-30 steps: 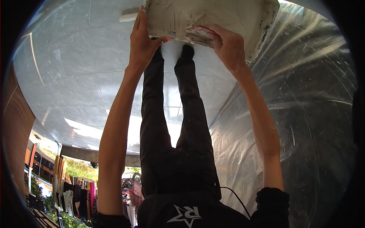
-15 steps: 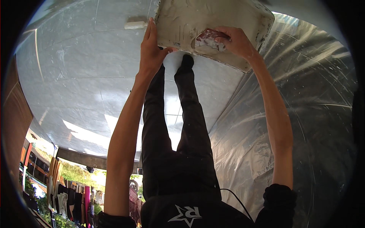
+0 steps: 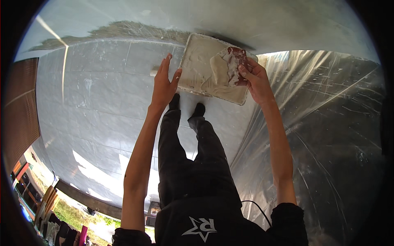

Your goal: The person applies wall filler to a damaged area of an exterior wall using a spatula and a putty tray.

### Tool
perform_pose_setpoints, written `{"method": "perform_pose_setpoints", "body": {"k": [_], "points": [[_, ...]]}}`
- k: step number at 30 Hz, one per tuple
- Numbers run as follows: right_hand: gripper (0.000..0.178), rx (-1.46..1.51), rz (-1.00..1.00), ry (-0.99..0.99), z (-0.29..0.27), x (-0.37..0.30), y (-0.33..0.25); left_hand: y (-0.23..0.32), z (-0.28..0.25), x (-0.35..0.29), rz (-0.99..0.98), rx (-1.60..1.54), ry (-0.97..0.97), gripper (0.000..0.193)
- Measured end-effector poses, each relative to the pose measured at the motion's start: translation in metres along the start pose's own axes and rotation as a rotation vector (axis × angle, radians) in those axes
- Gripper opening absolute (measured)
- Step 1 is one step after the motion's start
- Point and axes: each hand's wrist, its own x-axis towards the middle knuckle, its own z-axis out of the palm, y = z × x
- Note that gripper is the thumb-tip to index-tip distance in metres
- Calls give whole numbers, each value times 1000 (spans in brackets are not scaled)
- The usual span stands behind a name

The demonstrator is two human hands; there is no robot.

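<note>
My right hand pinches a dark red flat scraper by its right side. A thick coat of off-white paste covers the scraper's left part. The scraper is over a shallow rectangular tray, whose inside is smeared with the same paste. My left hand is at the tray's left edge with its fingers stretched out; whether it touches the rim I cannot tell. What bears up the tray is hidden.
Crinkled clear plastic sheeting hangs along the right. Grey floor with pale splashes stretches left of my legs. A small pale block lies beyond my left hand. A smooth grey wall rises ahead, and a brown panel stands far left.
The scraper has come up from the tray's near side and now carries a thick layer of paste. My left hand's fingers have straightened at the rim. The view has tilted toward the wall.
</note>
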Motion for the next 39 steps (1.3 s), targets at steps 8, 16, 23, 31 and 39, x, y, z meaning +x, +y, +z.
{"method": "perform_pose_setpoints", "body": {"k": [8, 16, 23, 31, 39], "points": [[26, 255, -360, -129, 89, -36, -149, 136, -129, 54, 200, -147, 331, 40], [24, 341, -609, -122, 196, -50, -253, 188, -267, 108, 463, -235, 456, 38], [16, 375, -779, 70, 302, -39, -320, 181, -373, 165, 620, -278, 478, 36], [19, 68, -1080, 320, 384, 17, -356, 167, -447, 218, 630, -269, 508, 34], [25, -697, -1665, 737, 396, 88, -354, 138, -452, 245, 625, -126, 653, 34]]}}
